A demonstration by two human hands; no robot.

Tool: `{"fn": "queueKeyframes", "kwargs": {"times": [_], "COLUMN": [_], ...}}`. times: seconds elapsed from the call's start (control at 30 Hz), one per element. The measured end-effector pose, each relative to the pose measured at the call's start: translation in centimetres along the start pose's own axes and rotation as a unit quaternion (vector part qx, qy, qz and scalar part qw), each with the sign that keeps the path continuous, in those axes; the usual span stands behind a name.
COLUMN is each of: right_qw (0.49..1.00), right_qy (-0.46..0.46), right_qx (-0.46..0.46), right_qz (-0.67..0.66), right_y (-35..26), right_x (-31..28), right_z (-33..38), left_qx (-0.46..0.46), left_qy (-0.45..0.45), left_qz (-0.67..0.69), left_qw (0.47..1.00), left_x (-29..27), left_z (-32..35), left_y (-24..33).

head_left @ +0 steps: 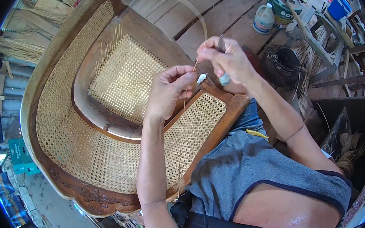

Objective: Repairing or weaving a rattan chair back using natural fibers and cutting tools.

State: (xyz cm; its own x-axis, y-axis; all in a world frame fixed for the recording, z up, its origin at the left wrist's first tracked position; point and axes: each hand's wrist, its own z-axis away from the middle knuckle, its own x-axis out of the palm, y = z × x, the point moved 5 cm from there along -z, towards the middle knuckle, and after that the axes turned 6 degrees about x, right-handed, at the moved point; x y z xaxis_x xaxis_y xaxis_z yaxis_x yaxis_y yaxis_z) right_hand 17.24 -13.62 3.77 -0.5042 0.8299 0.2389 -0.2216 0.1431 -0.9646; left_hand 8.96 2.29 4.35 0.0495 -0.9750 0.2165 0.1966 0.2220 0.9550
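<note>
A curved wooden chair frame (154,31) with woven cane panels lies before me. My left hand (169,91) is closed, pinching a thin cane strand (195,66) above the chair's near corner. My right hand (228,61) is closed too; thumb and forefinger grip the same strand. Through its palm runs a slim tool with a dark upper end (221,44) and a pale bluish lower end (224,79); its exact kind is hidden. A blurred loop of strand arcs above the right hand. Beneath the hands, a small white lump (202,78) sits at the frame's corner.
Upright cane ends (112,44) stick out of the seat panel (130,70). Beyond my right hand stand a white jug (264,19), a green bucket (285,6) and a dark coil (282,65). Bundles of cane strips (31,47) lie far left.
</note>
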Motion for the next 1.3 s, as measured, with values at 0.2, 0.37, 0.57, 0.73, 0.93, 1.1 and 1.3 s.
{"fn": "queueKeyframes", "kwargs": {"times": [0.2, 0.37, 0.57, 0.73, 0.93, 1.1, 1.3], "right_qw": [0.994, 0.988, 0.974, 0.827, 0.724, 0.725, 0.955], "right_qy": [0.078, 0.099, 0.176, -0.141, -0.200, -0.178, -0.069], "right_qx": [-0.072, -0.106, -0.141, 0.107, 0.189, 0.219, 0.290], "right_qz": [-0.037, -0.048, -0.009, 0.534, 0.633, 0.628, -0.001], "right_y": [-3.1, -4.8, -5.3, 3.1, 13.6, 14.2, 8.1], "right_x": [-4.2, -6.6, -11.1, -7.9, -5.3, -7.2, -9.6], "right_z": [-1.7, -1.7, -0.4, 8.4, 20.5, 20.5, 19.5], "left_qx": [0.000, -0.029, -0.039, -0.036, -0.020, 0.014, 0.062], "left_qy": [0.034, -0.045, -0.132, -0.096, -0.053, -0.023, -0.050], "left_qz": [-0.097, -0.025, 0.012, 0.022, 0.031, -0.002, -0.033], "left_qw": [0.995, 0.998, 0.990, 0.995, 0.998, 1.000, 0.996], "left_x": [-2.4, -1.1, 2.3, 2.4, 2.7, 3.5, 4.7], "left_z": [2.7, 1.5, -1.0, -3.3, -3.8, -2.9, -1.5], "left_y": [-0.7, -0.4, -1.0, -2.3, -3.2, -4.2, -4.0]}}
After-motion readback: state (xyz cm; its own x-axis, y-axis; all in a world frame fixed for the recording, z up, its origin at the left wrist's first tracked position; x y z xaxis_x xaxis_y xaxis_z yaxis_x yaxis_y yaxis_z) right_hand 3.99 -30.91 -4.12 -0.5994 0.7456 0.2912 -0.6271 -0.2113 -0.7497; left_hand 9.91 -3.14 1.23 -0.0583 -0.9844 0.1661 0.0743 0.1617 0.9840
